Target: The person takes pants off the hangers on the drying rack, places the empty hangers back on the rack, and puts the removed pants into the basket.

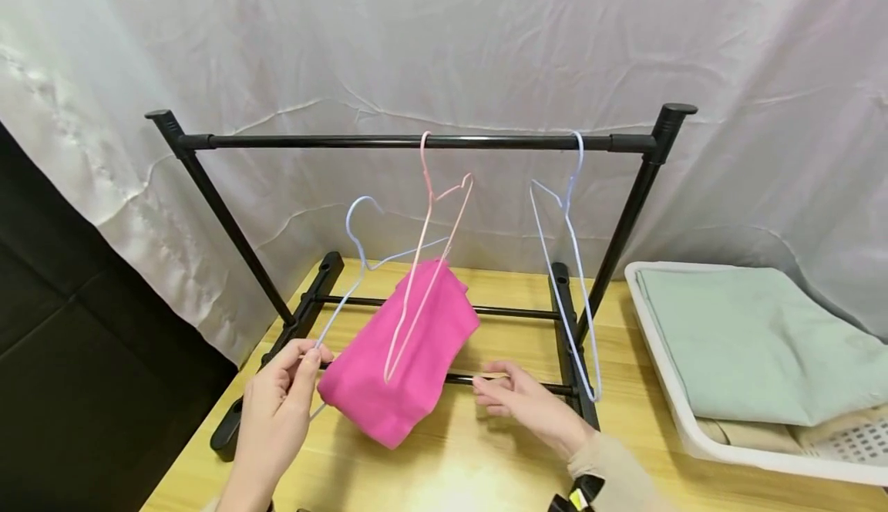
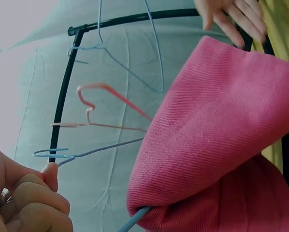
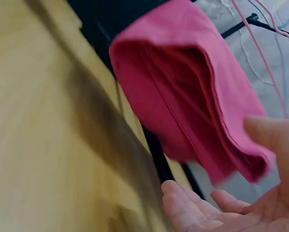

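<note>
My left hand (image 1: 277,404) pinches a light blue wire hanger (image 1: 360,248) by its sloping side, between thumb and fingers. Over that hanger's bottom bar hangs a folded bright pink cloth (image 1: 398,419), whose ribbed weave shows in the left wrist view. The hanger's hook stands free, below the rack's top rail. To the right of the cloth is my right hand (image 1: 523,404), fingers loosely extended and holding nothing. In the right wrist view the cloth (image 3: 178,92) dangles beyond the thumb, with its folded layers gaping. Part of the blue hanger is hidden behind the cloth.
A black rack's top rail (image 1: 312,142) carries a pink hanger (image 1: 425,165), which overlaps the cloth in the head view, and a second blue hanger (image 1: 574,223). At right, a white basket (image 1: 662,389) holds folded pale green cloth (image 1: 756,342). A grey curtain hangs behind.
</note>
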{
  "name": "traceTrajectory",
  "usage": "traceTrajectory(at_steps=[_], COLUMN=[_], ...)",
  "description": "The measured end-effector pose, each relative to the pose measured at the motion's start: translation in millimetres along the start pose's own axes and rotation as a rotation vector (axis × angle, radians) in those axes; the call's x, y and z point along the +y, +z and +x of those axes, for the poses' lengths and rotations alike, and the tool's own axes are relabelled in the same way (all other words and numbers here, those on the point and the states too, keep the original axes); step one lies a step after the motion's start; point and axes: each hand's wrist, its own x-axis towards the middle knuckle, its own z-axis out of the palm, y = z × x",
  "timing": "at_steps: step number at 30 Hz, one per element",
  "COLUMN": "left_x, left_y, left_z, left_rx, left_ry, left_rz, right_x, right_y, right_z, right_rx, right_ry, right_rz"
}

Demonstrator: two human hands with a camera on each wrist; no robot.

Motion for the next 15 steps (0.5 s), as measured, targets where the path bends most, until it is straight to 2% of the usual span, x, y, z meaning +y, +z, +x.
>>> traceTrajectory(at_steps=[3,7,11,15], left_x=[1.0,2.2,2.2,1.3], left_y=[4.4,9.1,13.2,15.9], left_z=[-5.0,-10.2,-14.3,-18.7], left_rx=[-0.009,-0.016,-0.026,-0.052], left_ry=[-0.010,-0.025,-0.036,-0.062], left_rz=[-0.022,-0.053,-0.074,-0.090], right_x=[1.3,0.6,3.0,8.9], right_y=[15.6,33.7,46.5,56.3], right_z=[13.0,30.9,44.7,53.9], right_rx=[-0.073,-0.122,-0.141,-0.119], right_ry=[0.032,0.054,0.054,0.078], right_rz=[0.141,0.330,0.495,0.625])
